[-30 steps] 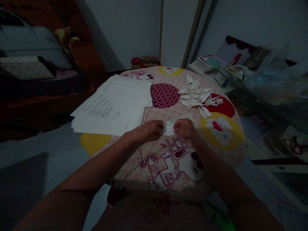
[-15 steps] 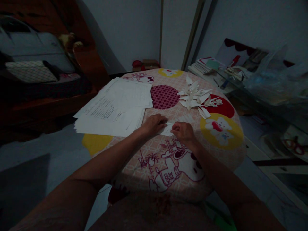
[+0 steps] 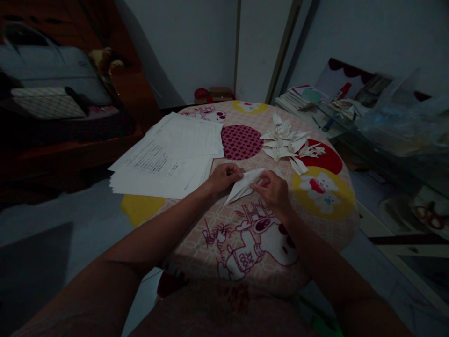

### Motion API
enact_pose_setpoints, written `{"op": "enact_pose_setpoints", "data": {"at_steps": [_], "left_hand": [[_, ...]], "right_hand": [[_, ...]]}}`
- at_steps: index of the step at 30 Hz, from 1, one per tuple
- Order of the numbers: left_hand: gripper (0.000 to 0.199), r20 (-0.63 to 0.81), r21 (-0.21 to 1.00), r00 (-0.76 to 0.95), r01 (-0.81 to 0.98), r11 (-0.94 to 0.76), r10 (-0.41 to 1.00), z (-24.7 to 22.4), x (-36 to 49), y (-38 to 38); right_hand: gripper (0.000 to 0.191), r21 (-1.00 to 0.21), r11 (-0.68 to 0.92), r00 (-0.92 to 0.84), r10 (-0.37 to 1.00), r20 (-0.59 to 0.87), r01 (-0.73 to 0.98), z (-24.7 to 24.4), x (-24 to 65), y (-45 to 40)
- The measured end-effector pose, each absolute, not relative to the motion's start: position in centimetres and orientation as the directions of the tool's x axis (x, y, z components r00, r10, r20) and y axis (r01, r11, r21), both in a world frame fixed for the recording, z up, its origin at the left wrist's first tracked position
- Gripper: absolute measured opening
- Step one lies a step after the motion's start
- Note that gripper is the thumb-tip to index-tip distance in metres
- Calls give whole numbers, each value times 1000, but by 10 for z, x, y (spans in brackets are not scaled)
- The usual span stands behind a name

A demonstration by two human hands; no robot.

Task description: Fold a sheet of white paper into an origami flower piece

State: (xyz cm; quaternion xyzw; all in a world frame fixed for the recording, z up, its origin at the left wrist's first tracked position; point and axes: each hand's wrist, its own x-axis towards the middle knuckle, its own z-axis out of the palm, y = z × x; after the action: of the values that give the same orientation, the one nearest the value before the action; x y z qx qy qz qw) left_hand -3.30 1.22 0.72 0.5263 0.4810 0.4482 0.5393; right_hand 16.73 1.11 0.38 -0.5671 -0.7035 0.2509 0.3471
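Observation:
A folded white paper (image 3: 244, 185) with pointed ends is between my hands, low over the round table. My left hand (image 3: 225, 178) pinches its left edge between thumb and fingers. On the other side, my right hand (image 3: 272, 189) grips the paper's right edge with thumb and forefinger. Beyond my right hand lies a cluster of folded white paper shapes (image 3: 280, 140) with pointed petals. To the left, a fanned stack of printed sheets (image 3: 164, 164) rests on the patterned tablecloth (image 3: 196, 234).
At the right stands a glass-topped side table (image 3: 372, 150) with a plastic bag (image 3: 393, 121), papers (image 3: 298, 97) and red-handled scissors (image 3: 428, 215) lower down. A wooden seat (image 3: 129, 93) with bags is at the left. Red and brown boxes (image 3: 219, 93) sit behind the table.
The folded paper has been lifted and turned; it now shows a long pointed shape instead of a flat piece. Both hands' grips have shifted slightly, and my left fingers are more curled.

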Motion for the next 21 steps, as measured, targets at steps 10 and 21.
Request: {"op": "enact_pose_setpoints", "data": {"at_steps": [10, 21], "left_hand": [[27, -42, 967, 53, -248, 54, 998, 20, -22, -7], [20, -164, 975, 283, -98, 198, 945, 26, -19, -22]], "right_hand": [[31, -966, -191, -365, 924, -116, -176, 14, 164, 3], [40, -950, -171, -256, 961, -102, -263, 17, 163, 7]]}}
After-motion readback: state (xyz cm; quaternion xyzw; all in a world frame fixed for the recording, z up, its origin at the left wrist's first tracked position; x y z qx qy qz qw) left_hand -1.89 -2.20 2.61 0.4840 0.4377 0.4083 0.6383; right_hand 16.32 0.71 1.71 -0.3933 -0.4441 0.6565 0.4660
